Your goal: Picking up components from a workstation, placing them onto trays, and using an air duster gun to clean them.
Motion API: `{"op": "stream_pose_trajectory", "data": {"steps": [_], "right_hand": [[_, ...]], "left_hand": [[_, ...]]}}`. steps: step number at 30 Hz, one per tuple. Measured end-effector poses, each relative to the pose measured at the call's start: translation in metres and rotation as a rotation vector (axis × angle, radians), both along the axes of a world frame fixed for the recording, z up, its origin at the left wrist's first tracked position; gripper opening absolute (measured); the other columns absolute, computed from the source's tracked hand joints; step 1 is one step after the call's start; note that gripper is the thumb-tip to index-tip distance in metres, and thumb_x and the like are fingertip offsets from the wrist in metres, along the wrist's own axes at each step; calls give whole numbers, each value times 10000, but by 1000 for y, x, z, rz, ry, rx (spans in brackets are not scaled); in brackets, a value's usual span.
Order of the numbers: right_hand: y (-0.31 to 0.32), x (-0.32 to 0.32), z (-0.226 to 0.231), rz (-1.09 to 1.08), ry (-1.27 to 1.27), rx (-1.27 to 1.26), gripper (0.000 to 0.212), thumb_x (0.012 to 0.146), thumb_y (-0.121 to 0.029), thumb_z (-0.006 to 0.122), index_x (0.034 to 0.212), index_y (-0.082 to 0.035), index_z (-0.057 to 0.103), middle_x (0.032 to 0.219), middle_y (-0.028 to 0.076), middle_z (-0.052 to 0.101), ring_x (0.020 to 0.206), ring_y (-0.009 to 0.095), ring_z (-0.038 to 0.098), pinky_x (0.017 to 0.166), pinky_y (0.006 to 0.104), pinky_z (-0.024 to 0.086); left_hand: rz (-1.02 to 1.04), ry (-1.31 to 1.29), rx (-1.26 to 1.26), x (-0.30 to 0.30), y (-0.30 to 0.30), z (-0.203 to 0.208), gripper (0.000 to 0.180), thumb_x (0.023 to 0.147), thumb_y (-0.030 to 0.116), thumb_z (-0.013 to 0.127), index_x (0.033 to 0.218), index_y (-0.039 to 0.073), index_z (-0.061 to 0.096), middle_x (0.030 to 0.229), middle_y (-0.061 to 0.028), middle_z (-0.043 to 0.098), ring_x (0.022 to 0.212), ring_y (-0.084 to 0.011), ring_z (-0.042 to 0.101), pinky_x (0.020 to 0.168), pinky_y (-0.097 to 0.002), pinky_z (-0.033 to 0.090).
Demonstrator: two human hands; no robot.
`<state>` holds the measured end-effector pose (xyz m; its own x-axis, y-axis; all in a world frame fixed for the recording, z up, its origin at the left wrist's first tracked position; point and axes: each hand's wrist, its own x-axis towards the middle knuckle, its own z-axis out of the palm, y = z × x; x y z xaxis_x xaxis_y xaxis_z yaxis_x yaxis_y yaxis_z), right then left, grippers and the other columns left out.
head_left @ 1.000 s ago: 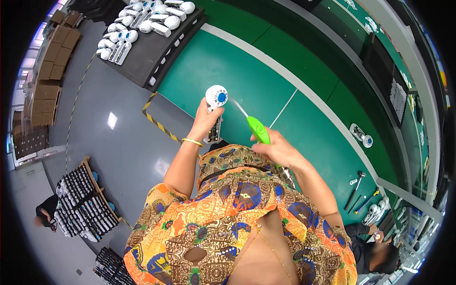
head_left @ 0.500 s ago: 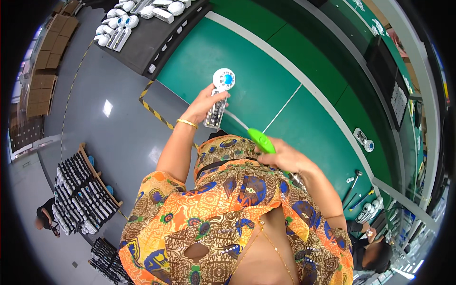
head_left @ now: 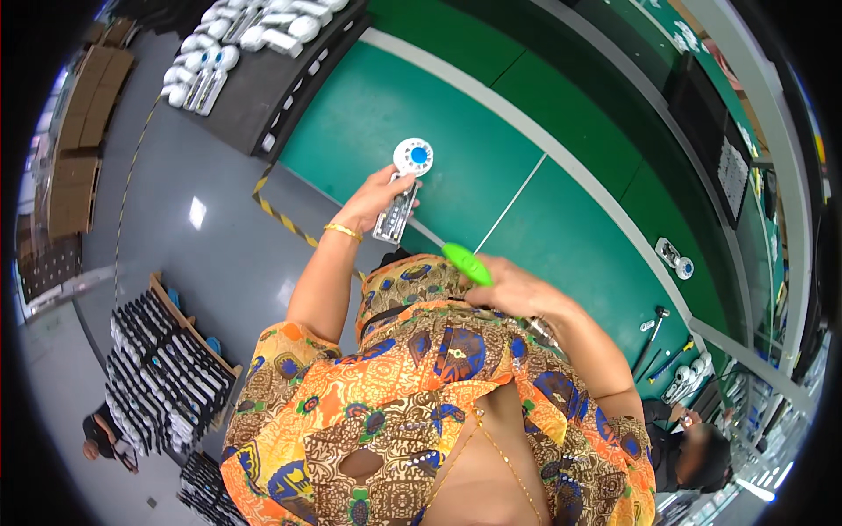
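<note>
My left hand is closed around a white handheld fan. The fan's round head has a blue centre and points away from me. Its long body looks uncovered, with dark and pale parts showing inside. In my right hand is a slim tool with a bright green handle. A thin pale shaft runs from the handle toward the lower part of the fan. Whether the tip touches the fan I cannot tell. Both are held above the near edge of the green workbench.
A dark table at the far left carries several white fans. Another white part lies on the bench at right, with a hammer nearby. A rack of parts stands at lower left. Other people are at lower left and lower right.
My right hand and the green-handled tool have shifted slightly left. The fan has dropped a little toward me and tilted slightly, still in my left hand.
</note>
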<state>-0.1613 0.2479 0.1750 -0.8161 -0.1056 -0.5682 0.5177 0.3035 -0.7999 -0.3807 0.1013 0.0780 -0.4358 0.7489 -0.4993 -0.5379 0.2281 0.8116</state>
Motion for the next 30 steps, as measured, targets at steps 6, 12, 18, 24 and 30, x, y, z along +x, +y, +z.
{"op": "stream_pose_trajectory", "data": {"steps": [6,12,18,24,30], "right_hand": [[18,6,2,-214,-68,-155,374,768,-178,636,1061,15,506,854,88,579,683,179,537,623,312,446],[45,63,-14,-692,40,-345,314,785,-130,627,1056,-17,515,640,24,499,542,115,478,495,258,368],[5,59,-17,-837,59,-230,322,777,-156,646,1054,-35,537,645,12,503,581,124,488,532,278,393],[9,56,-39,-989,80,-303,314,760,-56,611,1050,4,509,660,24,488,579,135,476,554,288,380],[7,19,-50,-792,18,-225,303,779,-23,590,1064,11,489,662,24,487,585,133,480,553,283,385]], "left_hand": [[-20,91,-23,-6,23,9,355,844,132,639,1155,46,490,930,-56,575,762,-146,606,633,-290,546],[-177,166,116,-15,142,16,454,773,-6,645,1176,24,438,920,-78,561,805,-177,605,728,-330,553],[-151,748,252,-40,278,12,574,676,98,723,1199,13,503,1057,-99,601,936,-182,592,831,-329,478],[172,924,435,-25,349,22,652,737,77,637,1319,17,351,1211,-235,464,1159,-390,443,988,-400,394],[594,1720,239,-145,168,41,486,619,-65,576,1092,46,573,1165,-203,500,1134,-361,457,958,-446,398]]}}
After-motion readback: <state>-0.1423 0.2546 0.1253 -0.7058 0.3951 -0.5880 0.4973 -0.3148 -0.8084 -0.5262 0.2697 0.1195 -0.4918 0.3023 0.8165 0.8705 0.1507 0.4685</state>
